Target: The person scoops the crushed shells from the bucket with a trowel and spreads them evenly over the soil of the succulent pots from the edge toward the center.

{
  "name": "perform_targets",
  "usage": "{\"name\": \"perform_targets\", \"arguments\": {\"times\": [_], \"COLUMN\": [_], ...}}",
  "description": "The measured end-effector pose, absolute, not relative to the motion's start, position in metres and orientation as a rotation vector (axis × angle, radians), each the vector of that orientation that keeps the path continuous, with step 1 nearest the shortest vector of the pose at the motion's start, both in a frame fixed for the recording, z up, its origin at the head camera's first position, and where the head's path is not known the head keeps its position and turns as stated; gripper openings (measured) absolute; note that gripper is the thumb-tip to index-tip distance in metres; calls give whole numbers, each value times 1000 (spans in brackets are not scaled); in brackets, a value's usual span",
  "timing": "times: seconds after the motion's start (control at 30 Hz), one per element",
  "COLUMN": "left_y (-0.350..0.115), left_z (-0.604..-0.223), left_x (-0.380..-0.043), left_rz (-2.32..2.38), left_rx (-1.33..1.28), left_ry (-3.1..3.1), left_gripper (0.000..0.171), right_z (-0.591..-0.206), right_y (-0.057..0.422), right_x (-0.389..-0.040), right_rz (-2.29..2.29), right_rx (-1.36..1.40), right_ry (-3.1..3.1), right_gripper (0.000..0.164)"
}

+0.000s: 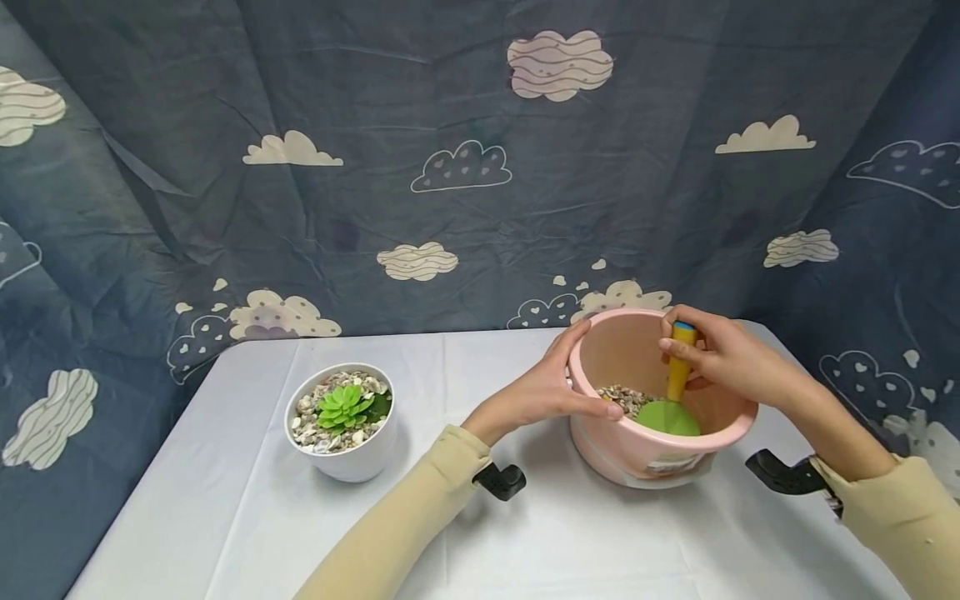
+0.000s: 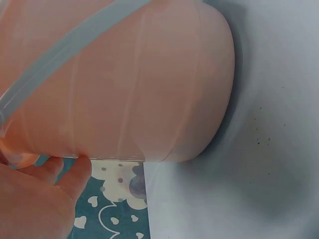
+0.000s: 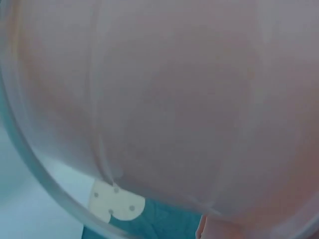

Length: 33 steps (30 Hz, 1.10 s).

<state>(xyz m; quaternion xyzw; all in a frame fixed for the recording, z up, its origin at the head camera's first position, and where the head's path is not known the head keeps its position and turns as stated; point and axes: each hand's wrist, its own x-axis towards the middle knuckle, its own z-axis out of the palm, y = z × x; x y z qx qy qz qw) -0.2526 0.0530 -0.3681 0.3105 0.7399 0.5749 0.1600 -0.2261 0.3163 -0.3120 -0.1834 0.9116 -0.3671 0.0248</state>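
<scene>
Gripping the bucket (image 1: 611, 447), the left hand (image 1: 542, 388) may let it tip if the right hand (image 1: 726, 357), clasping the shovel (image 1: 670, 417), pries hard at pebbles (image 1: 626, 400) below.

To my left, white pot (image 1: 360, 461) of pebbles (image 1: 313, 423), green succulent (image 1: 343, 407) amid them. White tablecloth (image 1: 255, 500) beneath; specks (image 2: 258, 143) on it, perhaps grit. Cloud-print curtain (image 1: 465, 100) behind.

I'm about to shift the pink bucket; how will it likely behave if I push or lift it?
The bucket probably keeps its shape, since its rim looks thick and rounded. It may be fairly light for its size: the visible gravel sits well below the rim. That gravel looks loose, so it could slide sideways if tipped.
</scene>
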Motion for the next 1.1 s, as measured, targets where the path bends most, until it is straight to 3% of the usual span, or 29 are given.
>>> {"name": "perform_targets", "arguments": {"times": [0.57,1.1], "left_y": [54,52], "left_z": [-371,-373], "left_x": [-251,-251], "left_rz": [1658,1714], "left_rx": [816,781], "left_ry": [2061,2006], "left_gripper": [111,112], "right_z": [-316,-320], "right_y": [303,300], "right_x": [-230,-247], "right_rz": [-1324,-1580], "right_rx": [-322,-162], "right_ry": [2714,2493], "right_gripper": [33,35]}}
